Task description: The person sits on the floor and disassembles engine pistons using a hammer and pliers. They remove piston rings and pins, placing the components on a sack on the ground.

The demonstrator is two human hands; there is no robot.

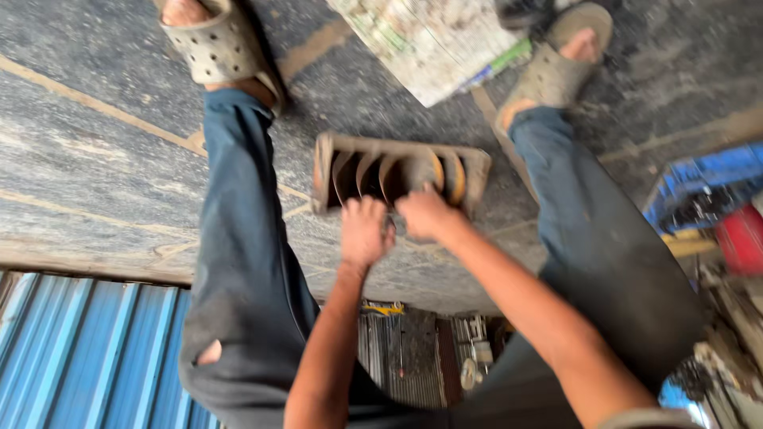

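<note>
Both hands' grip point(397, 222) on rusty slotted metal frame point(397, 171) (curved vanes inside)

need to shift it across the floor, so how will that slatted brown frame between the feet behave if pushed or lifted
The slatted frame looks rigid, with a thick rim and fixed curved vanes, so it probably won't flex. It seems heavy for its size, likely cast metal. Lying flat on the rough floor, it should scrape rather than roll or tip. Both the left hand and right hand are at its near edge.

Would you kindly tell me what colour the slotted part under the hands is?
Rusty brown, seen in the head view: the slotted part.
</note>
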